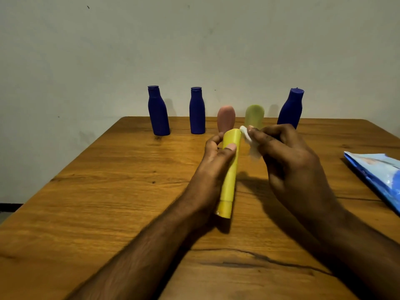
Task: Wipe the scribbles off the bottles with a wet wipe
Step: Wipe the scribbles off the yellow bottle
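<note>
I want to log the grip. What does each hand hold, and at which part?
The left hand holds the yellow bottle around its upper body, thumb on top. The right hand pinches a white wet wipe at its edge between the fingers.

I see the left hand gripping a yellow bottle above the table, the right hand pinching a white wipe beside its far end.
</note>
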